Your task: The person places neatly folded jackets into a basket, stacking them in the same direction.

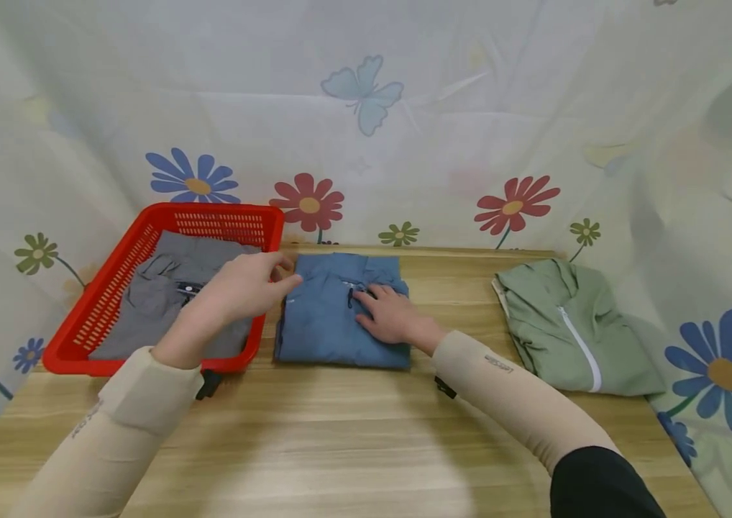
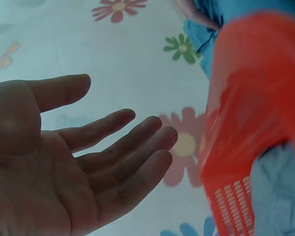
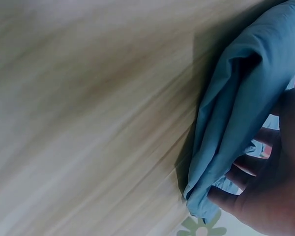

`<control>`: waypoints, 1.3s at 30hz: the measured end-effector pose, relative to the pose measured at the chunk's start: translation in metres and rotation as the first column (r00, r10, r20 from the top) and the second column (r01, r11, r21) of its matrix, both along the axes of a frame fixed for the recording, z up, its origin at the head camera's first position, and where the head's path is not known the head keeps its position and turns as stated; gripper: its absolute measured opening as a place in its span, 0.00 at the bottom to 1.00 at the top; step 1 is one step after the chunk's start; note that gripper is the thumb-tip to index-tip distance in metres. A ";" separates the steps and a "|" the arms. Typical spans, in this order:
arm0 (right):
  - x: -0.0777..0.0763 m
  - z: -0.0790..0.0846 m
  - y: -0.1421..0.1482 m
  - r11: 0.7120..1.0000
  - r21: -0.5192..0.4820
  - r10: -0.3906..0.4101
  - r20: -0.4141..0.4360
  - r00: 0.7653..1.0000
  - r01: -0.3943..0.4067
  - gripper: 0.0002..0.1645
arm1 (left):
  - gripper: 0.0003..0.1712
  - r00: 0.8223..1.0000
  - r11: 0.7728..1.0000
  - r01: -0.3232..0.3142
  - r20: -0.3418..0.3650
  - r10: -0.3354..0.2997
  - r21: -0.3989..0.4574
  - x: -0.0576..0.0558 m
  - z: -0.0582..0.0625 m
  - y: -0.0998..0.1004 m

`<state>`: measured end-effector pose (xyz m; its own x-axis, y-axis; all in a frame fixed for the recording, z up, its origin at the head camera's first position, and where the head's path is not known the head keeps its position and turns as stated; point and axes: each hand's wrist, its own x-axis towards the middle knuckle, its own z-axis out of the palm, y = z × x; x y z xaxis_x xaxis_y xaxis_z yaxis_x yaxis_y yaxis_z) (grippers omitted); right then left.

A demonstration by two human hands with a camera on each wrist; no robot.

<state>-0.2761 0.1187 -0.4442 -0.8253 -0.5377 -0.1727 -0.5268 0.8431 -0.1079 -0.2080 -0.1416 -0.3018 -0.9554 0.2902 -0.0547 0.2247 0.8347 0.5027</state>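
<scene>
A folded blue garment (image 1: 340,327) with a collar lies at the middle of the table. On its right half rests my right hand (image 1: 392,315), fingers spread over the cloth near a small dark zip pull. The right wrist view shows the fingers of that hand (image 3: 273,184) along the top of the folded layers. My left hand (image 1: 243,288) hovers over the right rim of a red plastic basket (image 1: 269,237), fingertips reaching the blue garment's left edge in the head view. In the left wrist view its fingers are loosely extended around nothing. Inside the basket lies a folded grey garment (image 1: 152,316).
A folded green garment (image 1: 554,316) with a white zip lies at the right of the wooden table (image 1: 340,446). A flower-printed curtain (image 1: 437,144) hangs behind the table and along both sides.
</scene>
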 end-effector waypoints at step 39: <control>0.028 0.000 0.064 0.959 -0.284 -0.016 -0.104 0.994 -0.015 0.33 | 0.41 0.960 0.909 -0.204 0.258 0.113 0.363 -0.003 -0.112 0.066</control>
<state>-0.2477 0.1832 -0.4442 -0.8308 -0.5516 0.0742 -0.5474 0.7860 -0.2872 -0.2105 -0.0752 -0.4141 -0.9655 0.1781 -0.1900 -0.0520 0.5830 0.8108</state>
